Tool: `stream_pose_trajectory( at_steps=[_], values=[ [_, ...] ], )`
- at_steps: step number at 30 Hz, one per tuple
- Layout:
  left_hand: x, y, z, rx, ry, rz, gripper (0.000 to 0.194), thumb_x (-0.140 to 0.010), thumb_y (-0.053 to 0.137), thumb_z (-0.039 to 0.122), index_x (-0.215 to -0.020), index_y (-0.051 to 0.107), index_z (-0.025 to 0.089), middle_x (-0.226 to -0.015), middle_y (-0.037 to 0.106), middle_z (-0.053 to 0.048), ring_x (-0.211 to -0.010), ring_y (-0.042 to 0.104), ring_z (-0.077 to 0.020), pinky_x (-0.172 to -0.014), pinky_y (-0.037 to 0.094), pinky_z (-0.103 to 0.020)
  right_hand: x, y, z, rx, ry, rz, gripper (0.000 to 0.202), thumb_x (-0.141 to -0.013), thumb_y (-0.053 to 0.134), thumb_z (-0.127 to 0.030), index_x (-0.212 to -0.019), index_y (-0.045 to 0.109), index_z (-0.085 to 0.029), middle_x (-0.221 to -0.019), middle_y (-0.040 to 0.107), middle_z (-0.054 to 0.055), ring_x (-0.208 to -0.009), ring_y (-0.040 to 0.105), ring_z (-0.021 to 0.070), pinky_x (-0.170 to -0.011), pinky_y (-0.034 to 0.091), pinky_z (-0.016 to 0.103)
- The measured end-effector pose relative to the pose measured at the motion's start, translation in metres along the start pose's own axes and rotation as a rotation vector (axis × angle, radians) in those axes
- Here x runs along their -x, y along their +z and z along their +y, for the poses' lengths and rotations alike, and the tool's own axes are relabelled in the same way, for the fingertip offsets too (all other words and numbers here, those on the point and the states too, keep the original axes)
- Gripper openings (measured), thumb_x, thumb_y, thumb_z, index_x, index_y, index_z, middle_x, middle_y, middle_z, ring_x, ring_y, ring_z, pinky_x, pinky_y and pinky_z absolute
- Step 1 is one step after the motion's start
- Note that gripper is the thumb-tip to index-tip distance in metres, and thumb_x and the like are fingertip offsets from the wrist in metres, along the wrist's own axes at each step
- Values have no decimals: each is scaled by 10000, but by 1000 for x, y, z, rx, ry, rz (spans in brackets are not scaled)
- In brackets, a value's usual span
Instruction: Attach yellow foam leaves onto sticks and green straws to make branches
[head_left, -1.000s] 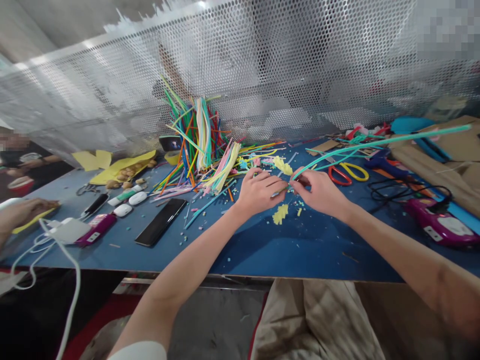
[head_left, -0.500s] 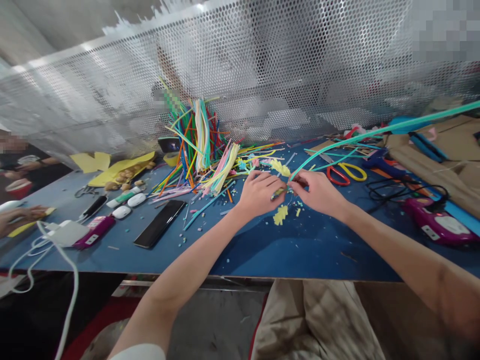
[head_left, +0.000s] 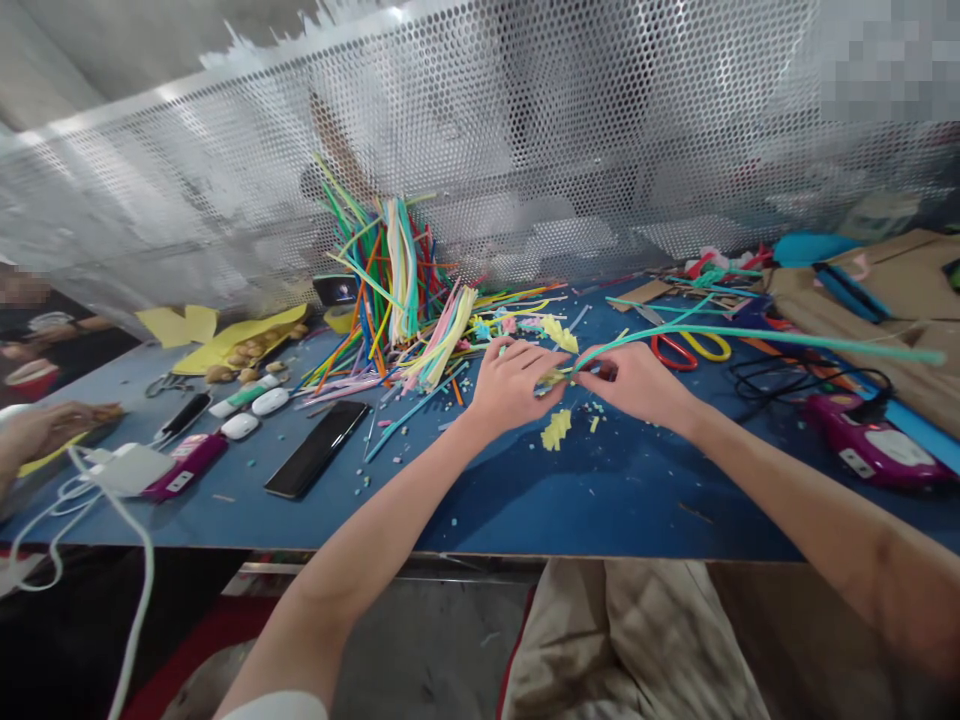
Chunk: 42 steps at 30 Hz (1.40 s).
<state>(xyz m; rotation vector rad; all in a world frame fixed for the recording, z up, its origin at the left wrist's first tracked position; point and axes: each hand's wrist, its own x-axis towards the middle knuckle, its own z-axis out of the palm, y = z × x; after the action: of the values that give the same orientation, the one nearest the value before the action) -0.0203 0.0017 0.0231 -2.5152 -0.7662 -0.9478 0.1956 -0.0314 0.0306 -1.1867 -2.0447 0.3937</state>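
My right hand [head_left: 630, 382] pinches the near end of long turquoise pipe cleaners [head_left: 780, 337], which stretch out to the right above the table. Close against it, my left hand [head_left: 516, 382] has its fingers curled and pressed together round a small yellow fuzzy piece [head_left: 553, 378], mostly hidden by the fingers. One zigzag yellow piece [head_left: 559, 334] shows just beyond the hands, another yellow zigzag piece [head_left: 556, 430] just below them. Whether these join the held piece I cannot tell. Small cut bits lie scattered around.
Bundles of coloured pipe cleaners [head_left: 401, 270] stand behind my left hand. Scissors with red and yellow handles [head_left: 705, 346] lie to the right, near a purple power strip [head_left: 881, 440]. A black phone [head_left: 319, 448] lies left. A co-worker's hand [head_left: 52, 430] is at far left.
The far end of the turquoise pipe cleaners has swung down, from rising at the upper right to lying nearly level. Both hands stay together in almost the same place.
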Motion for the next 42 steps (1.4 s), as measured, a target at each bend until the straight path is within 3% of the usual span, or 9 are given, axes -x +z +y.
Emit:
stream_pose_trajectory(
  at_steps=[3, 6, 10, 15, 22, 32, 38, 42],
  values=[
    [-1, -5, 4, 19, 28, 30, 348, -886, 648, 371, -1224, 646, 291, -1206, 710, -23, -1109, 627, -197, -1034, 383, -425, -1, -1, 5, 6, 35, 10, 154, -861, 588, -259, -837, 728, -197, -674, 667, -1, -581, 567, 140, -609, 436, 302],
    [1, -7, 4, 23, 50, 71, 202, -899, 641, 323, -1094, 693, 328, -1149, 728, 9, -1096, 620, -193, -1044, 376, -438, -3, -1, 13, -3, 109, 45, 166, -839, 614, -308, -818, 729, -190, -722, 700, 29, -616, 601, 159, -627, 463, 320],
    [4, -5, 0, 7, 32, 69, 107, -923, 613, 295, -982, 701, 294, -1077, 740, 8, -1056, 621, -187, -1027, 389, -425, -4, -1, 21, -101, 204, 69, 221, -825, 636, -374, -806, 724, -172, -711, 708, 59, -601, 620, 170, -582, 481, 321],
    [2, -1, -5, -89, 92, 50, 197, -922, 625, 310, -1113, 674, 315, -1161, 717, 3, -1102, 603, -197, -1027, 390, -424, -4, -4, 16, -268, 297, -73, 229, -827, 643, -384, -747, 701, -177, -528, 594, 2, -469, 531, 124, -486, 422, 281],
    [1, -4, -5, -171, 220, 39, 187, -942, 601, 319, -1112, 675, 345, -1176, 716, 33, -1104, 604, -190, -1079, 343, -467, -3, -2, 10, -628, 414, -237, 181, -805, 674, -348, -740, 677, -179, -476, 485, -36, -424, 389, 82, -397, 274, 233],
    [3, -4, -8, -152, 247, 2, 191, -935, 610, 298, -1107, 682, 339, -1135, 734, 51, -1032, 624, -182, -1055, 377, -462, -2, -1, 3, -682, 392, -217, 147, -797, 680, -322, -823, 669, -178, -829, 718, 69, -494, 516, 95, -380, 351, 241],
    [3, -3, -11, -135, 262, -18, 235, -943, 598, 254, -1140, 671, 359, -1124, 736, 56, -999, 636, -164, -1011, 412, -446, -3, -1, 2, -692, 393, -218, 228, -849, 656, -401, -820, 660, -175, -856, 733, 98, -496, 556, 112, -385, 406, 260],
    [4, -6, -10, -151, 285, -112, 273, -961, 568, 250, -1200, 645, 358, -1188, 720, 49, -1018, 636, -150, -1023, 411, -433, -3, -1, 2, -711, 423, -221, 213, -863, 648, -390, -834, 648, -179, -831, 729, 86, -505, 572, 117, -396, 425, 259]
  ],
)
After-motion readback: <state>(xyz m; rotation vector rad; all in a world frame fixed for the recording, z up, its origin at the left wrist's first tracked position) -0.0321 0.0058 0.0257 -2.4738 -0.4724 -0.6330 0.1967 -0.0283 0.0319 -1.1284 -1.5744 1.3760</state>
